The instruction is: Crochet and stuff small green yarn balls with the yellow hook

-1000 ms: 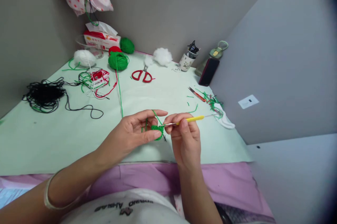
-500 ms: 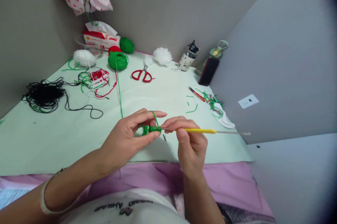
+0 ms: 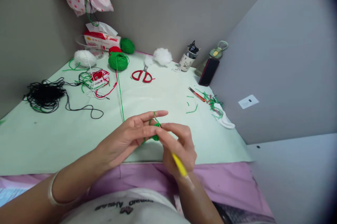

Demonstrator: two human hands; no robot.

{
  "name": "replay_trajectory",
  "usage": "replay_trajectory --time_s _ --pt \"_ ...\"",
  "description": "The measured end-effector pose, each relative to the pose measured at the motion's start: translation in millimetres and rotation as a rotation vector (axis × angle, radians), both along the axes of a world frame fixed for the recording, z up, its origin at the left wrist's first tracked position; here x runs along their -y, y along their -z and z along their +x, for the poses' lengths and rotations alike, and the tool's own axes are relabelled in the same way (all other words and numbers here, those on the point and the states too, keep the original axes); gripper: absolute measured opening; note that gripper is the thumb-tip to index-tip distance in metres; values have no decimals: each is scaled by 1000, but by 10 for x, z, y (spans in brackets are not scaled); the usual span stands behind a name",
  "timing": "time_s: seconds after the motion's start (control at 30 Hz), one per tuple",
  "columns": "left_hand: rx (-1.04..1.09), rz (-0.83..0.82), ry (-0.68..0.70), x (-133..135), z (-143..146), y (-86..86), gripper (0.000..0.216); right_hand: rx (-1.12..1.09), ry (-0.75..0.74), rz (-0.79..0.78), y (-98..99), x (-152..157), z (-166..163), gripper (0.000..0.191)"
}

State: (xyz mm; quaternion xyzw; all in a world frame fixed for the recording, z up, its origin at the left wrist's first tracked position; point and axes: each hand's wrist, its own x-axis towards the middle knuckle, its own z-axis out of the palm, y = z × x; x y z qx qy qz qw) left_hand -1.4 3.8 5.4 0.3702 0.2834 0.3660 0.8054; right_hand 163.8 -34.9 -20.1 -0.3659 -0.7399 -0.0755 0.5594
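Observation:
My left hand (image 3: 126,138) pinches a small green crochet piece (image 3: 155,136) between thumb and fingers, with the green strand looped over its outstretched index finger. That strand runs back across the pale green table (image 3: 39,139) to a green yarn ball (image 3: 118,60). My right hand (image 3: 180,146) is closed on a yellow-handled crochet hook (image 3: 179,165), whose handle points down toward me and whose tip is at the green piece. The hook's tip is hidden between the fingers.
Red scissors (image 3: 142,75), white stuffing (image 3: 162,56), a black yarn tangle (image 3: 44,94), mixed red, white and green threads (image 3: 96,80), a tissue box (image 3: 101,39), a small bottle (image 3: 186,60), a dark phone (image 3: 209,72) and snips amid thread scraps (image 3: 207,99) lie about. Grey walls close in.
My right hand has swung the hook round: its handle pointed right half a second ago and now points down toward my body. The left hand keeps its hold on the green piece.

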Motion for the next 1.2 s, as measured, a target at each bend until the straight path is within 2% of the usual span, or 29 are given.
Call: replay_trajectory --time_s 0.07,0.2,0.27,0.33,0.43,0.53,0.67,0.77,0.83,0.93,1.07,1.13,1.2 --pt "-13 2 -5 -33 -25 15 43 -227 -121 -153 -35 -15 25 27" --pt "-170 202 -101 -35 -31 32 35 -634 -299 -372 -86 -60 53 22" --pt "-228 293 -107 -14 -6 37 37 -662 -354 -422 -84 -80 46 19" --pt "-239 322 -80 6 25 43 39 -606 -333 -433 -77 -86 33 18" --pt "-201 289 -86 19 59 48 38 -550 -292 -433 -80 -70 15 20" --pt "-147 227 -117 10 59 43 41 -613 -331 -454 -94 -61 13 20" --pt "-46 108 7 -28 19 36 47 -821 -444 -572 -109 -99 50 18" --pt "80 36 102 -50 -1 37 40 -956 -509 -656 -125 -133 94 19" --pt "147 21 115 -50 -1 40 34 -1014 -535 -704 -136 -140 112 20" --pt "57 75 72 -27 9 49 35 -993 -556 -714 -138 -123 99 21" --pt "-208 313 -27 13 11 52 41 -735 -440 -552 -109 -79 41 18" --pt "-244 375 -25 22 4 42 41 -646 -380 -508 -90 -68 31 18" --pt "-217 358 -4 24 -2 27 40 -666 -372 -516 -78 -73 39 18"
